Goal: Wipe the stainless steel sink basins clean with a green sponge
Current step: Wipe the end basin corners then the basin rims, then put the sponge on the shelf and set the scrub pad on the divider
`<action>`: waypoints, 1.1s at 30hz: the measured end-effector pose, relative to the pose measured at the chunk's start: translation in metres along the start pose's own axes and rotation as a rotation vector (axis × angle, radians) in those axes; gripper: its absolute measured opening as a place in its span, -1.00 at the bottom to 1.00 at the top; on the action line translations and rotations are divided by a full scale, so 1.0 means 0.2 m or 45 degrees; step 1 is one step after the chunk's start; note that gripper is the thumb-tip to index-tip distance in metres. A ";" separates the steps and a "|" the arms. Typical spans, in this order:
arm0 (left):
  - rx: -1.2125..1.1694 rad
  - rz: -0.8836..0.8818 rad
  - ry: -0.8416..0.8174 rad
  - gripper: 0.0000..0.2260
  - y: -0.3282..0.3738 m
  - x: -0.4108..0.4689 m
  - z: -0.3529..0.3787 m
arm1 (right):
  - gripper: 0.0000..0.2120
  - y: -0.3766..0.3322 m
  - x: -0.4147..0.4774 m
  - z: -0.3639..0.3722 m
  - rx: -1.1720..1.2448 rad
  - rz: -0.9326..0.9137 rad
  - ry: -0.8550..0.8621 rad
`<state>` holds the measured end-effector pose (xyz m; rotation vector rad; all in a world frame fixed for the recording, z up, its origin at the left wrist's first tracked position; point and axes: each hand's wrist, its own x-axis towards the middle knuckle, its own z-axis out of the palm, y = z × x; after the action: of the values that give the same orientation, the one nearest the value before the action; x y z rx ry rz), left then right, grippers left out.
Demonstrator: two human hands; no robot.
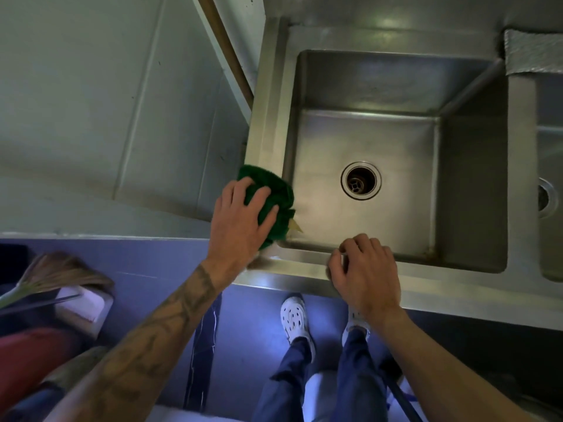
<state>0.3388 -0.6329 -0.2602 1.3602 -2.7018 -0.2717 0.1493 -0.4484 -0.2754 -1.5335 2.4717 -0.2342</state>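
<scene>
Steel sink (359, 141), crumpled green sponge (271, 196) under left hand (240, 220)

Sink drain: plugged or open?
Open. The drain shows a dark hole with bare crossbars, no stopper, and the basin holds no standing water.

A single head-worn camera is looking steeply down from above the person's own body, facing forward over the front edge of the sink (304, 271). It is sitting close enough that both forearms are entering from the bottom of the frame and the hands are filling the lower middle. The wide lens is bending straight lines toward the edges. One basin (365, 141) is lying nearly centred, a second basin (550, 166) is being cut off at the right border, and the floor (243, 324) with the person's shoes (294, 316) is showing below the rim. There is no second view sharing the scene.
</scene>
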 end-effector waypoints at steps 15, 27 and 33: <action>-0.206 -0.233 -0.088 -0.70 0.73 -0.62 0.03 | -0.82 0.09 -0.23 -0.17 0.513 0.037 0.188; -0.670 0.132 -0.613 -0.78 1.49 -0.48 -0.10 | -0.29 0.67 -0.80 -0.59 0.858 0.299 0.007; -0.750 0.526 -0.800 -0.73 1.83 -0.41 -0.21 | -0.45 0.95 -1.01 -0.82 0.854 0.364 0.115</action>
<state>0.1084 -0.3575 -0.1446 0.5916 -2.8717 -1.5080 0.0273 -0.1799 -0.1438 -0.8981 2.2810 -0.9748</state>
